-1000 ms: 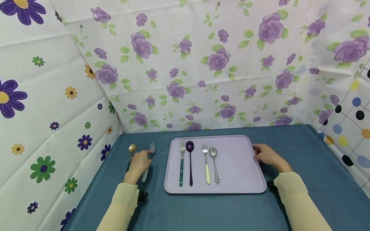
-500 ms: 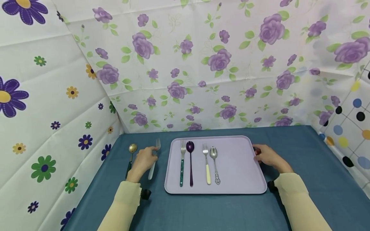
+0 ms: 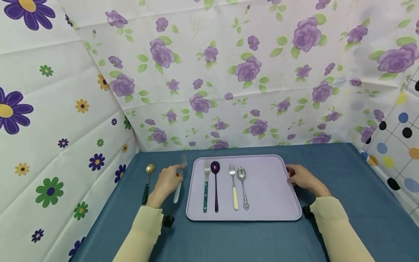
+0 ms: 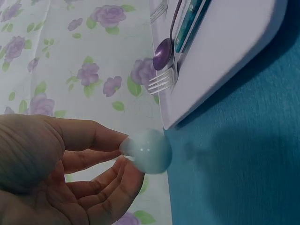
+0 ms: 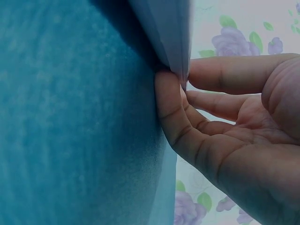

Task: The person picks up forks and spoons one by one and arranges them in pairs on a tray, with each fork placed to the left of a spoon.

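My left hand (image 3: 168, 181) pinches a fork (image 3: 177, 193) with a pale, whitish handle, just left of the tray. In the left wrist view the rounded end of that handle (image 4: 152, 151) points at the camera from between thumb and fingers. My right hand (image 3: 303, 178) grips the right edge of the lilac tray (image 3: 271, 196); in the right wrist view its fingers (image 5: 171, 101) curl around the rim. On the tray lie a green-handled fork (image 3: 206, 193), a purple spoon (image 3: 215, 168), a cream-handled fork (image 3: 235, 196) and a silver spoon (image 3: 242, 174).
A gold spoon with a dark green handle (image 3: 146, 193) lies on the blue tablecloth (image 3: 248, 240), left of my left hand. Flowered sheets (image 3: 222, 72) hang behind and to the left; a dotted one (image 3: 397, 156) is at the right.
My left hand has moved to the right toward the tray, bringing the pale-handled fork along. The gold spoon's handle has come into fuller view. The right hand stays at the tray's edge.
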`<state>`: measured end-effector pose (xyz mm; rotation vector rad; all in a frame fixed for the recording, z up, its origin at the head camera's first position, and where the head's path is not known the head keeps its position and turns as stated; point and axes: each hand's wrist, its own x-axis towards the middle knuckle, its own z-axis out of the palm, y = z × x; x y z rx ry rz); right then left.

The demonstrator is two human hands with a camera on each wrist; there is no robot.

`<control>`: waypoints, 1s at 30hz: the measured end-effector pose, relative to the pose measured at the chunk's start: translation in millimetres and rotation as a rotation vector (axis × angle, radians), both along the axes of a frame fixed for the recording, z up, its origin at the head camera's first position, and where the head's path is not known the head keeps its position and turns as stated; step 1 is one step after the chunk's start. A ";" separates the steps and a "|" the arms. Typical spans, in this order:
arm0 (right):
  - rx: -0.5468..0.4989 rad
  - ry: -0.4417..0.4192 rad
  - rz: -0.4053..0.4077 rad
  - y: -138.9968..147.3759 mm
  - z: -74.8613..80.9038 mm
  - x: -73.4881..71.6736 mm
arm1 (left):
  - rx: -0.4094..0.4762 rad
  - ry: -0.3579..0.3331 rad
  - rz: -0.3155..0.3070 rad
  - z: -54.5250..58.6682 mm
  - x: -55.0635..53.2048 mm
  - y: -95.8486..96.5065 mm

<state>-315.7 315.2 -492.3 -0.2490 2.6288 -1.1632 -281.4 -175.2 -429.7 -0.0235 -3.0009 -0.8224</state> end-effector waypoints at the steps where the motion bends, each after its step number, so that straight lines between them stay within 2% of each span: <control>1: 0.002 0.002 0.001 0.1 -0.4 -0.1 | 0.006 0.000 -0.003 0.3 0.4 1.1; 9: -0.011 0.013 0.012 1.7 -1.5 -0.4 | 0.013 0.022 -0.044 3.7 -2.9 16.1; 14: -0.018 -0.001 0.007 0.7 -0.4 -0.2 | 0.008 0.021 -0.047 4.8 -3.9 23.0; 30: -0.008 0.008 0.011 0.9 -0.1 -0.3 | 0.034 0.060 -0.092 2.9 -7.4 34.6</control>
